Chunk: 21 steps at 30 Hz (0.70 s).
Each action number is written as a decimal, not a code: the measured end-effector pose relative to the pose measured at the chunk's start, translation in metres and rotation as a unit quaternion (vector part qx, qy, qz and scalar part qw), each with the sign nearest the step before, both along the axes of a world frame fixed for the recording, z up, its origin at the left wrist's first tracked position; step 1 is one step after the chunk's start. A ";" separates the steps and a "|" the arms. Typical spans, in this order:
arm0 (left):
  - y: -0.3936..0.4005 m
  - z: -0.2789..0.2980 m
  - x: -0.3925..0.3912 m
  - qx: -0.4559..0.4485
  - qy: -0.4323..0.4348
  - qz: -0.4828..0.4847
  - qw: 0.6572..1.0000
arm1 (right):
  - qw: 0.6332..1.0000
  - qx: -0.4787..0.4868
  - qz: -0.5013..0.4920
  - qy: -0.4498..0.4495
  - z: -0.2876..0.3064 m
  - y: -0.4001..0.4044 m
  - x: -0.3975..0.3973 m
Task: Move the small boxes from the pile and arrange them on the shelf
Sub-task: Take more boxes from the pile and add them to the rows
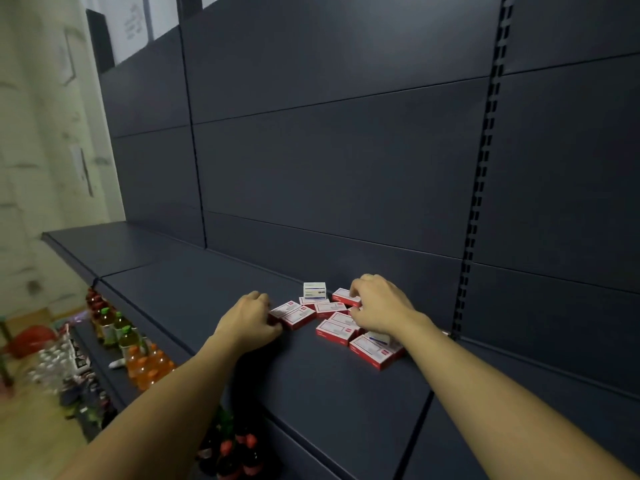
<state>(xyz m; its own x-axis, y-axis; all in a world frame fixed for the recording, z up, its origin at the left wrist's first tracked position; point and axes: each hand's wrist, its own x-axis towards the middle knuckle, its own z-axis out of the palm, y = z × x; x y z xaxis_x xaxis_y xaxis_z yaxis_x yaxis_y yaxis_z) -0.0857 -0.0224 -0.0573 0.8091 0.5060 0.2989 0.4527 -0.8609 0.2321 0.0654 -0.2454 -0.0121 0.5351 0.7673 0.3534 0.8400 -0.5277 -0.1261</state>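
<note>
A pile of small red and white boxes [341, 323] lies on the dark shelf [194, 289]. The right hand [379, 306] is curled over the pile, pinching a red box [344, 296] at its 12 o'clock edge. The left hand [251, 318] is curled around a box [294, 315] at 9 o'clock. Each box is best lifted straight up, so its neighbours are not knocked, then set down flat in a neat row.

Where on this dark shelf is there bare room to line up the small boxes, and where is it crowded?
Bare shelf runs left of the left hand to the far end, along the back panel. A front strip near the edge, below the red-and-white boxes, is bare too. It is crowded between the left and right hand, round the upright white box.
</note>
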 end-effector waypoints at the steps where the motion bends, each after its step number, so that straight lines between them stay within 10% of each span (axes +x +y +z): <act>1: 0.005 -0.001 0.003 -0.001 0.000 -0.009 1.000 | 1.000 -0.004 0.007 0.004 -0.001 0.008 0.000; 21: 0.086 -0.006 0.042 -0.006 0.009 -0.157 0.988 | 0.992 -0.063 0.053 0.099 -0.026 0.109 -0.014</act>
<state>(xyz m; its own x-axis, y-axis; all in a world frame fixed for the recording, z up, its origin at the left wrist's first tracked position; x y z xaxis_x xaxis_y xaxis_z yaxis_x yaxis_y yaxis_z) -0.0436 0.0640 -0.0635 0.9315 0.2332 0.2790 0.1687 -0.9568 0.2367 0.0511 -0.1362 -0.0377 0.4978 0.8547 0.1474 0.8573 -0.4591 -0.2330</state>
